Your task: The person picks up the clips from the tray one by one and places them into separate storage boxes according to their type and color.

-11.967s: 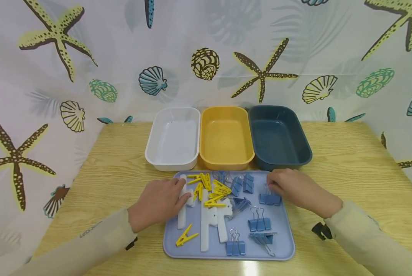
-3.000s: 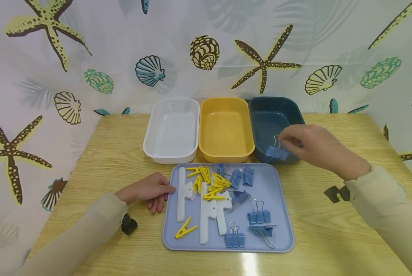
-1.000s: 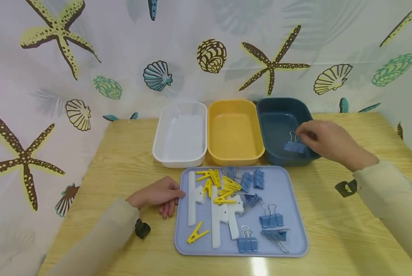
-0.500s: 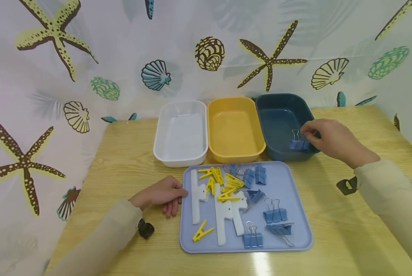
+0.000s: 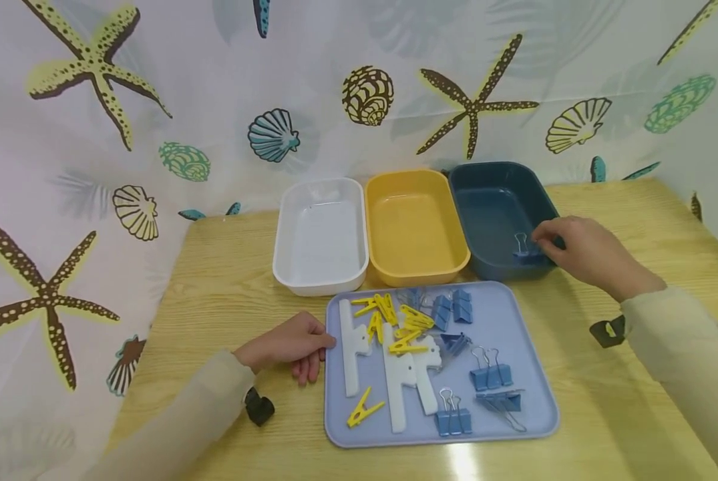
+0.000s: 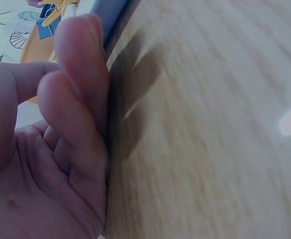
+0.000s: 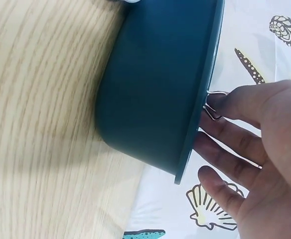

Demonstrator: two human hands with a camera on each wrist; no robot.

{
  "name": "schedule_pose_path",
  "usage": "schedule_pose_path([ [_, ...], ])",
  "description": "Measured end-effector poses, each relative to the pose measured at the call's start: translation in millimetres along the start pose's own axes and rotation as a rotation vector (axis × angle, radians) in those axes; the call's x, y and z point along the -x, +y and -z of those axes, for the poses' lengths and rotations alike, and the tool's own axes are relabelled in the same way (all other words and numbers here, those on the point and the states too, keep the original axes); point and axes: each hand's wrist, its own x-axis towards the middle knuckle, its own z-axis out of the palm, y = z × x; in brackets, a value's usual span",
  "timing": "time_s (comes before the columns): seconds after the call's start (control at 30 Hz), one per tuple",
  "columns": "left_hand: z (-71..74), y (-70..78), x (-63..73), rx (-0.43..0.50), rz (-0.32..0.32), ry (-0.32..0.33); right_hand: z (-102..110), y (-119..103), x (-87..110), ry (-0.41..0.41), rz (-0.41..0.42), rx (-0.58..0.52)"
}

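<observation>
The desk [image 5: 226,284] is pale wood with a fine yellowish grain, and the smooth lilac tray [image 5: 517,334] on it has rounded corners and a low rim. Three plastic tubs with rounded corners stand behind the tray in a row: a white tub [image 5: 322,244], a yellow tub [image 5: 417,227] and a dark teal tub [image 5: 493,200].

The binder clip [image 5: 527,256] is a dark blue wedge with bare, looped wire handles. It is inside the dark teal tub, at the near right corner; I cannot tell whether it touches the bottom. The right hand [image 5: 587,252] has thumb and index finger pinched on a wire handle just over the rim, the other fingers spread along the outside. The left hand [image 5: 289,347] rests on the desk with its fingers loosely curled, holding nothing, thumb side against the left rim of the tray.

On the tray, yellow pegs [image 5: 417,318] bunch near the far left, some lying across the long white clips [image 5: 396,397] and partly covering them. A single peg [image 5: 363,409] lies spread near the front. More blue clips [image 5: 491,376] occupy the right half. In the right wrist view the tub's wall hides the clip's body. A cloth [image 5: 310,67] printed with starfish and shells hangs behind
</observation>
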Motion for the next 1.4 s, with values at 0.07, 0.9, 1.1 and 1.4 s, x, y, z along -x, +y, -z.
schedule_pose_path([
  [0.07,-1.2,0.4,0.1,-0.003,0.002,-0.001,-2.0,2.7,2.7,-0.002,0.0,-0.004],
  [0.9,8.2,-2.6,6.4,-0.005,0.007,0.003,-14.1,18.3,-19.8,0.027,0.161,0.067],
  [1.1,8.8,-3.2,4.8,0.009,-0.003,0.006,-15.8,22.0,-26.4,0.04,0.207,0.087],
  [1.4,8.5,-6.6,1.2,0.01,0.026,0.026,-19.0,26.3,-28.2,0.024,0.177,0.08],
])
